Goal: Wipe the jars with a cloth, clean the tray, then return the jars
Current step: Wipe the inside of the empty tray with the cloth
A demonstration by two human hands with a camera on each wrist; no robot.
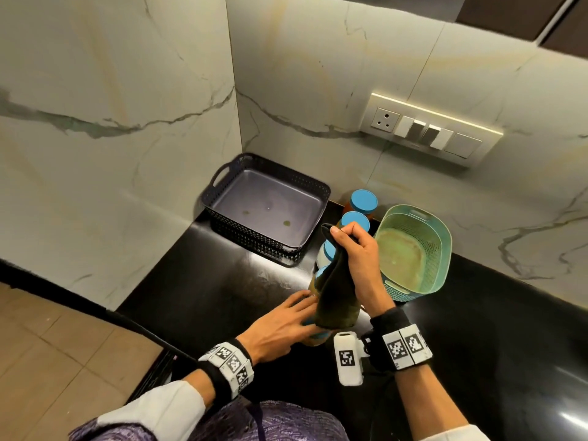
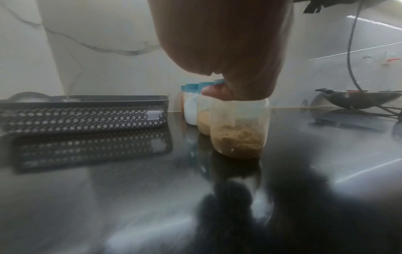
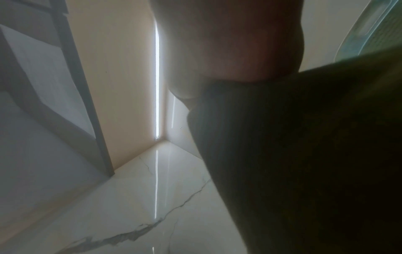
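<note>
The nearest jar, clear plastic with a blue lid and tan powder at its bottom, stands on the glossy black surface at the front of a row of like jars. The left hand lies on its lid, fingers seemingly straight, though the cloth hides their tips. The right hand grips a dark, soft cloth bunched at the top, hanging over the jar. Behind stands the dark perforated rectangular tray, spotted inside; right of the jars sits a rounded teal basket.
</note>
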